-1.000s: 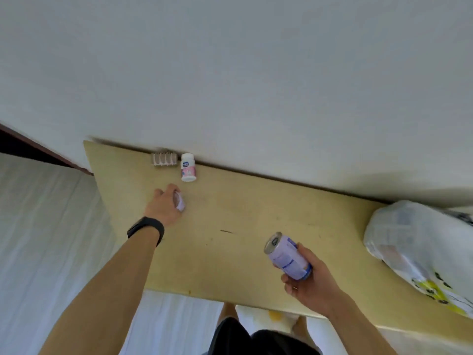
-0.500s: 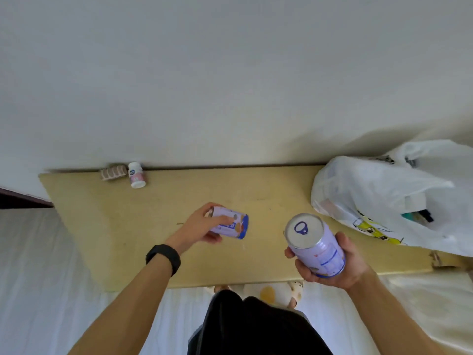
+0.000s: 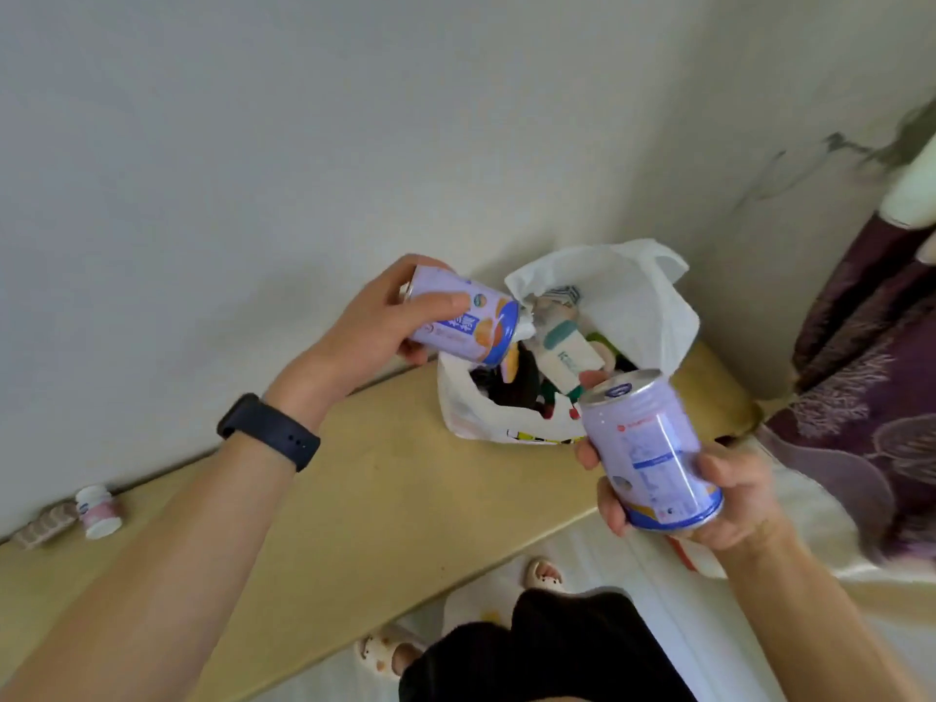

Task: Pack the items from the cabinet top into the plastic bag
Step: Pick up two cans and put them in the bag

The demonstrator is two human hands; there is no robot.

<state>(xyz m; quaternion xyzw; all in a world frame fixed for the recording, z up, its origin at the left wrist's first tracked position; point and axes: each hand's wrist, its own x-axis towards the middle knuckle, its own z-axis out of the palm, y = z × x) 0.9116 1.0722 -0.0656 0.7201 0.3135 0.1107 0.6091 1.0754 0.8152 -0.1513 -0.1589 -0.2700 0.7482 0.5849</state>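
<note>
While poised at the white plastic bag's [image 3: 633, 296] mouth, left hand [image 3: 375, 326]: fingers [image 3: 435, 302] grasp small purple can [image 3: 456, 331].
Right hand [image 3: 734, 499]: fingers [image 3: 610, 509] clasp larger purple can [image 3: 648, 448], before bag.

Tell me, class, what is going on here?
A person is packing a white plastic bag on the cabinet top. The left hand holds a tilted purple can at the bag's mouth; the right hand holds an upright purple can near it. A small white bottle stands unpacked by the wall.
</note>
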